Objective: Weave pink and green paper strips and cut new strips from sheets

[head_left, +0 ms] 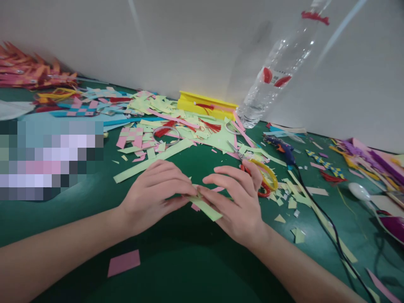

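Between my two hands is a light green paper strip (206,209), its free end pointing down to the right. My left hand (159,189) pinches it with thumb and fingertips from the left. From the other side, my right hand (238,202) also grips the strip, thumb and index finger meeting the left fingertips while its other fingers curl loosely above. Just behind the right hand lie scissors (268,174) with yellow and red handles, partly hidden by its fingers. A longer light green strip (132,171) lies on the table beyond my left hand.
Colourful paper scraps (151,105) pile up along the wall, around a yellow folded piece (189,102). A clear plastic bottle (268,82) stands at the back. A glue gun (280,148) trails a black cord at right. Nearer me lies a pink paper piece (124,263).
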`<state>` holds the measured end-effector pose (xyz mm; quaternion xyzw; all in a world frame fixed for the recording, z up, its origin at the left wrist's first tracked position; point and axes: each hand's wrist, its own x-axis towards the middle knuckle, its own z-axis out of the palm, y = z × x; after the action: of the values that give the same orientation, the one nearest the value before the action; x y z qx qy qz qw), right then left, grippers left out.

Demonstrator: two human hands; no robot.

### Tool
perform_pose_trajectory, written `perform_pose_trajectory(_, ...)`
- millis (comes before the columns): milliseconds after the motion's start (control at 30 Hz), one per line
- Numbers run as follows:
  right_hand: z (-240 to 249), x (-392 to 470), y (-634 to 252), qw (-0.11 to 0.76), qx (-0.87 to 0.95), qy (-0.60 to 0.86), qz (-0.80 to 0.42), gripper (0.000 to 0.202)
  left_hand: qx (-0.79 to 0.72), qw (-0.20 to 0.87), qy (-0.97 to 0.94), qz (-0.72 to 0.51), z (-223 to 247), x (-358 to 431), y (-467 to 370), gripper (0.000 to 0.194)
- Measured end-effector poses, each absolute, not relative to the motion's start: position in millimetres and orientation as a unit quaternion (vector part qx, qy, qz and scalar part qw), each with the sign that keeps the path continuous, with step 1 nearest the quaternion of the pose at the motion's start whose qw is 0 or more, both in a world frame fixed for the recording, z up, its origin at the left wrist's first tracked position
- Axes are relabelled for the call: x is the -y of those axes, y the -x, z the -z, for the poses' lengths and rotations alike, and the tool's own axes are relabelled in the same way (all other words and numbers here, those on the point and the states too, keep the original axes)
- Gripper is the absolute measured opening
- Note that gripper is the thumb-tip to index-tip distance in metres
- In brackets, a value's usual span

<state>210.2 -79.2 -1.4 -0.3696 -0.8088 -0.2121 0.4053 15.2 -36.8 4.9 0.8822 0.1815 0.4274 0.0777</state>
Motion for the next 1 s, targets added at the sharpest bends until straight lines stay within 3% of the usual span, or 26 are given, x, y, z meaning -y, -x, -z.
perform_pose_trajectory(400, -1.5, 81.4, -210.6, 0.392, 0.792, 0.378, 0.275, 0.008, -0.188, 0.032, -0.888, -0.418, -9.2, 35.7, -12.7, 0.011)
perform_pose_trajectory(1000, -2.6, 80.5, -208.6, 0.43, 0.788, 0.36, 0.254, 0.014, -0.164, 0.033, -0.889, -0.426, -6.1, 37.3, -14.6, 0.011)
